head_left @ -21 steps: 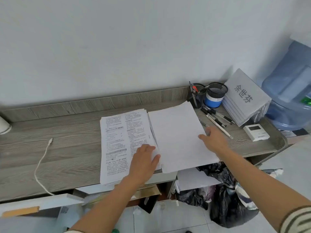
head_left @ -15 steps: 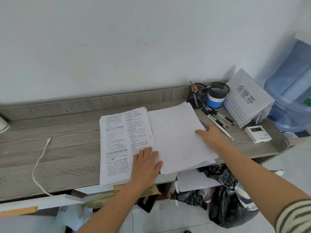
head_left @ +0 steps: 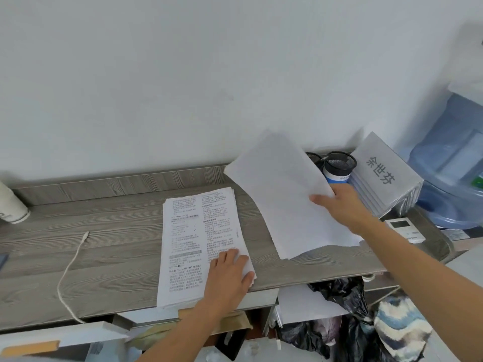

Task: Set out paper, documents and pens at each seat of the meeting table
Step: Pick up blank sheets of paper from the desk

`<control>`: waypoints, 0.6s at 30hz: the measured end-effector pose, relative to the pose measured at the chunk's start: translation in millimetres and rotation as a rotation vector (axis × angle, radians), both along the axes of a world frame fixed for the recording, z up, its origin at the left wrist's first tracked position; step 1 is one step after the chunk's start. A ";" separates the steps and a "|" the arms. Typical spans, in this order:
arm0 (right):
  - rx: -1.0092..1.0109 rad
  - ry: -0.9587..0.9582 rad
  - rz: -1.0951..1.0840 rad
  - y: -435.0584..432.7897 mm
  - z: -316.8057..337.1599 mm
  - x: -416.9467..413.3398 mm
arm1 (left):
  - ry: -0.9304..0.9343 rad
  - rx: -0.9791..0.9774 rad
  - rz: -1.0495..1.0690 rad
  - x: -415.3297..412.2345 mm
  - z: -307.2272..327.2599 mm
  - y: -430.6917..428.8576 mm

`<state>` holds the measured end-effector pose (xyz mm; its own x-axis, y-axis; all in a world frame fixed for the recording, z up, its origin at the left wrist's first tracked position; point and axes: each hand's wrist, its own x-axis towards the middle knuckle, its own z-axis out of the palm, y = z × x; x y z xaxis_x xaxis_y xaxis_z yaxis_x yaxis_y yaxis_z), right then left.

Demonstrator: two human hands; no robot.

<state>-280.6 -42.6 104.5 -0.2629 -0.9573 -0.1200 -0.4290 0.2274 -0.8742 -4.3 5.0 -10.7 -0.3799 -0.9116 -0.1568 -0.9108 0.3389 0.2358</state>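
White, limp paper [head_left: 282,194] in right hand [head_left: 342,207]

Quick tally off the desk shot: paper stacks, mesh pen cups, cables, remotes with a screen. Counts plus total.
paper stacks: 2 (printed documents under the left hand; blank sheets held by the right hand)
mesh pen cups: 2 (, the second partly hidden by the sheets)
white cable: 1
screen remote: 1
Total: 6
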 end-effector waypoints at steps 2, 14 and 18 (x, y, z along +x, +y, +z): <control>-0.074 -0.085 0.008 10.5 20.0 -5.0 | 0.219 0.106 0.105 -2.2 10.4 -10.1; -0.116 -0.419 0.049 37.2 -8.5 -4.1 | 1.366 0.529 0.354 -24.2 114.9 -80.7; -0.040 -0.399 0.062 41.1 -28.3 -6.5 | 1.226 0.513 0.382 -37.8 100.1 -70.3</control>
